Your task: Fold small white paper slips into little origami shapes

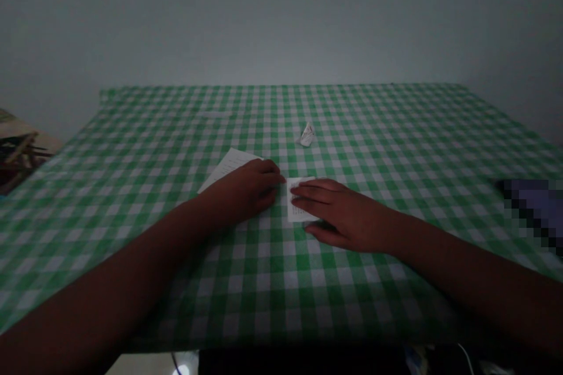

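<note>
Paper pieces [301, 202], three, near left hand [246, 190] and right hand [343, 214]

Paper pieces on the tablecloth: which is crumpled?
The small scrap farthest away; the sheet by the left hand and the slip under the right fingers lie flat.

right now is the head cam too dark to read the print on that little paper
Yes, in the head view the light is dim and flat: the small paper slip shows only faint, soft lines of print. The left hand and right hand fall dark with little detail, the gingham tablecloth shows no strong glare, and a blocky pixelated patch hides something at the right edge.
</note>
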`<state>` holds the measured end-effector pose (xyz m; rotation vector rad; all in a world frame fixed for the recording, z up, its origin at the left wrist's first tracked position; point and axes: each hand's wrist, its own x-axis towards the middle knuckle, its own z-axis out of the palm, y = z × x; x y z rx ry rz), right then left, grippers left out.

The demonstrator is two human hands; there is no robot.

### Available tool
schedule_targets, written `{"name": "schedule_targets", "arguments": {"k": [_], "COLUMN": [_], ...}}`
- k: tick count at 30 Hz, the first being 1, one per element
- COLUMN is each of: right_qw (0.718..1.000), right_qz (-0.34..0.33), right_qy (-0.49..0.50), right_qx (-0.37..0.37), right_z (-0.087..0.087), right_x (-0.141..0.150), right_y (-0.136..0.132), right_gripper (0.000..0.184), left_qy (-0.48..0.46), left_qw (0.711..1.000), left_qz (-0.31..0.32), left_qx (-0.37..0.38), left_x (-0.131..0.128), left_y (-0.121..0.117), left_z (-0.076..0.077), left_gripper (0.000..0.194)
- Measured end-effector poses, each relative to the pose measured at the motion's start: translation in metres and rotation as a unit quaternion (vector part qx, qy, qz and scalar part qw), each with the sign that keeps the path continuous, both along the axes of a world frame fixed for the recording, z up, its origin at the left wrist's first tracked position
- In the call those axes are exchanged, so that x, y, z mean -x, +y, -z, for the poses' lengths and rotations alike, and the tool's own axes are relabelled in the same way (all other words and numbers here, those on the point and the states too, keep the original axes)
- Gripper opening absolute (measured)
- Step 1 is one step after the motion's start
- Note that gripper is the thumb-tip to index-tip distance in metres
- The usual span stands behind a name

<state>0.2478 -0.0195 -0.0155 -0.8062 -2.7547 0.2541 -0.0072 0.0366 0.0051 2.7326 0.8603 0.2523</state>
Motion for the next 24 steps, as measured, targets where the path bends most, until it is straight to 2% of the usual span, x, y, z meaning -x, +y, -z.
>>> {"name": "schedule_targets", "arguments": {"k": [6,16,24], "right_qw": [1.0,1.0,1.0], "right_qz": [0.0,-0.008,-0.008], "right_qy": [-0.001,0.007,-0.005], "right_qx": [-0.005,-0.006,-0.018], "right_z": [-0.0008,-0.0005,0.0], "right_x": [0.0005,0.0,0.0002], "right_y": [-0.0005,0.0005,-0.0001], "right_gripper": [0.049,0.047,0.049], "left_qy": [0.008,0.01,0.025], "left_qw": [0.999,1.0,0.999], "left_qz": [-0.033,-0.026,-0.038], "left_qx": [0.014,0.008,0.009], "left_x": [-0.0038,-0.0029,-0.0054], "left_y": [-0.0035,-0.0023,-0.0069], "left_z": [-0.0035,0.0016,-0.0014], "left_gripper": [0.034,0.032,0.044]}}
